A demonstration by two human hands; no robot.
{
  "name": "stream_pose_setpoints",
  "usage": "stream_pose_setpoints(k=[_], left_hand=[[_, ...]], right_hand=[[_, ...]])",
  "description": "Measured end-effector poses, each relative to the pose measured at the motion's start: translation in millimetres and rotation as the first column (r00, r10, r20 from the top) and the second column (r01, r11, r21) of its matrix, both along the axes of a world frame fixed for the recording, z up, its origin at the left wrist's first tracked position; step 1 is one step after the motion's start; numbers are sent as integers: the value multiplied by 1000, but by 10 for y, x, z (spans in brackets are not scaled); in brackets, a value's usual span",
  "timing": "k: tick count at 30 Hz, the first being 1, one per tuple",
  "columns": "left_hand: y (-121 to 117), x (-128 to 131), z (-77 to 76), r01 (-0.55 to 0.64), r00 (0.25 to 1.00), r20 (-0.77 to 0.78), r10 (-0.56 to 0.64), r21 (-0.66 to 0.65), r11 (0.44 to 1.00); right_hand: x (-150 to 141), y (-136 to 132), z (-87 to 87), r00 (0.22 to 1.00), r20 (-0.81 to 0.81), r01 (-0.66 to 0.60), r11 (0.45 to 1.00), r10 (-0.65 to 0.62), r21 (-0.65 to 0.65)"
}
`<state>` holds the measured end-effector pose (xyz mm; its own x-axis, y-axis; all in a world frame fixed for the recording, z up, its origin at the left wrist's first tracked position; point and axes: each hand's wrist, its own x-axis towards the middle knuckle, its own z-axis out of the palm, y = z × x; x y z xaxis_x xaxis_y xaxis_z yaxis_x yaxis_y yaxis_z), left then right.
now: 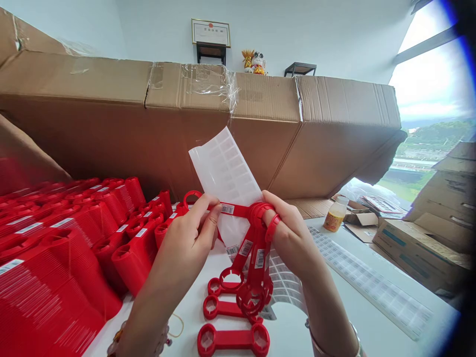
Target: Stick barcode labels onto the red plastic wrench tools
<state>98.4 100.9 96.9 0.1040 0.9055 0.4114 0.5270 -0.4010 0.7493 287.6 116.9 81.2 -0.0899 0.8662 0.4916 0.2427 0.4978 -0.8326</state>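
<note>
white worktable (pixel 293 334), red plastic spanners (pixel 233 340), left grip (pixel 189 233) tight on one, right grip (pixel 286 238) clenched round several

A packing room with cartons (pixel 223 129) and red wrenches (pixel 233 339).

"What's the left hand (pixel 189 243) got?"

"A red plastic wrench (pixel 238 210), pinched near a white label on its handle. A white backing sheet (pixel 223 183) stands up just behind it."

"And the right hand (pixel 293 238)?"

"It's curled around a bunch of red wrenches (pixel 258 263), with a ring end looped over its fingers."

"What's on the table (pixel 334 238)?"

"More wrenches (pixel 233 339) lying flat below the hands, a long sheet of labels (pixel 372 282) to the right, and a small bottle (pixel 336 215) beyond it."

"And on the left?"

"Tall red stacks (pixel 74 248), with cardboard boxes (pixel 186 114) behind them."
</note>
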Motion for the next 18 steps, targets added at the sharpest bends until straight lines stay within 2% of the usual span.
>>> stream_pose_setpoints(k=[3,6,9,12,14,16,18], left_hand=[[27,5,-21,-43,998,-38,45,59,997],[77,19,-64,-159,980,-94,173,138,978],[129,17,-88,-284,947,-113,300,139,949],[175,-23,-85,-430,886,-128,446,133,893],[204,-57,-90,-513,840,-92,534,183,839],[230,-68,-116,-530,831,-2,556,295,795],[250,-39,-163,-484,862,75,502,417,769]], right_hand=[[-9,-15,0,1000,-5,-6,1000,6,2],[-31,-18,-14,1000,12,-27,1000,27,11],[-52,2,-38,999,32,-40,999,39,28],[-57,27,-53,999,35,-22,999,21,26],[-52,30,-53,1000,24,-19,1000,19,15],[-49,22,-49,1000,7,-28,1000,28,9],[-55,9,-46,999,1,-42,999,42,11]])
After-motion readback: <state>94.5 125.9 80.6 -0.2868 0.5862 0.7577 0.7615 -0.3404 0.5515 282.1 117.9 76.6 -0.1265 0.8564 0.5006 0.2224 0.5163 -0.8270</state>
